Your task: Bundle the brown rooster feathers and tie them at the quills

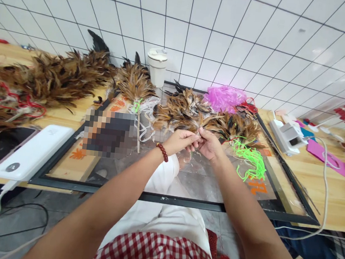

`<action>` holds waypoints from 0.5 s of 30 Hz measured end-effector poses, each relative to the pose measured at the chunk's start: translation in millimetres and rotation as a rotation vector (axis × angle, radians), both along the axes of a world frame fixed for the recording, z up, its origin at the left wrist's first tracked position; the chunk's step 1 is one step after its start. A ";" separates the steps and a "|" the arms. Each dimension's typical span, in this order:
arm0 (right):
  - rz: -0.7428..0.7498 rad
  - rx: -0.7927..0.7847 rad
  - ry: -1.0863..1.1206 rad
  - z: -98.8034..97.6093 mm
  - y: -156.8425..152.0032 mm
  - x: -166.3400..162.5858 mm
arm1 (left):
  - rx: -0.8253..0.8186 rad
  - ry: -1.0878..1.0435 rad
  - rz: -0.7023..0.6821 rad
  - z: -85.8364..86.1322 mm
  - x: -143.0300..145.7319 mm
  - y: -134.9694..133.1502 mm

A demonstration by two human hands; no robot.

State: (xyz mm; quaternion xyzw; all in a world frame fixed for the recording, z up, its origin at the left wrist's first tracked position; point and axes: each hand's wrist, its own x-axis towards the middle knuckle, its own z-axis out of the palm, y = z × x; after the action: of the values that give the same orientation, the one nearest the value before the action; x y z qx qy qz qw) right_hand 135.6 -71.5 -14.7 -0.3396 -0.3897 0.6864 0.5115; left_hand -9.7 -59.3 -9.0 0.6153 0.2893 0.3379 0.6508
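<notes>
Over the middle of a glass-topped board with a black frame (179, 202), my hands meet fingertip to fingertip. My left hand (182, 142), with a beaded bracelet at the wrist, is closed in a pinch. Facing it, my right hand (210, 144) pinches too. Brown feathers (203, 119) stand up from between the fingers; their lower ends are hidden. Just behind lies a pile of brown and black feathers (177, 109). Bright green cords (251, 159) spread to the right of my right hand. On the left, a feather bundle (136, 81) has a thin stick (138, 134) as its handle.
A lidded white cup (157, 67) stands by the tiled wall. Pink plastic (225, 98) lies on the feather pile. More feather bundles (60, 75) fill the left, with a white power bank (34, 151) and a phone (0, 151) nearby. At right are a power strip (286, 136) and a cable (325, 180).
</notes>
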 end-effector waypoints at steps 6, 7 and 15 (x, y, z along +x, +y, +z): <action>0.028 0.007 -0.012 1.3 -1.6 -0.5 | -0.061 -0.019 0.081 -3.6 4.4 -0.5; -0.009 -0.001 -0.006 0.8 -1.0 0.4 | -0.087 -0.037 0.073 -3.5 4.1 -0.4; -0.168 -0.036 -0.054 1.4 -1.5 1.0 | -0.459 -0.233 -0.097 5.6 -7.0 0.7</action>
State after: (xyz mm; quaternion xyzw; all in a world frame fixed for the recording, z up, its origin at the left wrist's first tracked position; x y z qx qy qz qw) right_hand 136.6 -72.9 -13.3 -0.3985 -0.3611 0.6384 0.5506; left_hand -16.7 -58.5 -3.4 0.4216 0.2516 0.3004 0.8178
